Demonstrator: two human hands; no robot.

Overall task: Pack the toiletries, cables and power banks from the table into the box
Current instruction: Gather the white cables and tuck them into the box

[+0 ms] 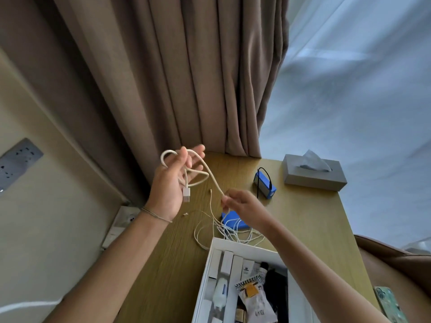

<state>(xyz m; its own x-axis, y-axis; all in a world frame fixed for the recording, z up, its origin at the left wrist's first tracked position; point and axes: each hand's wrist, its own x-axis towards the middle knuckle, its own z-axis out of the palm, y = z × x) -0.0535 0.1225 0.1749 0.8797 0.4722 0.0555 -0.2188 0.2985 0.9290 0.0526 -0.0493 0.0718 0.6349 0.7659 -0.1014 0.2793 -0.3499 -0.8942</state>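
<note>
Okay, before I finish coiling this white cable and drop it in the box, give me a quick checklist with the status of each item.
1. Left hand holds the coiled loops of the white cable: ok.
2. Right hand pinches the cable's run: ok.
3. Whole cable coiled: not ok, its tail lies tangled on the table.
4. Tail free of the blue power bank: not ok, strands cross it.
5. Space in the box: cannot tell.

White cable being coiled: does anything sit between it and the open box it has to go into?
Nothing solid visible. The white cable hangs between the left hand and right hand, above the table. Only loose thin cables lie at the near rim of the box, whose top is open.
</note>
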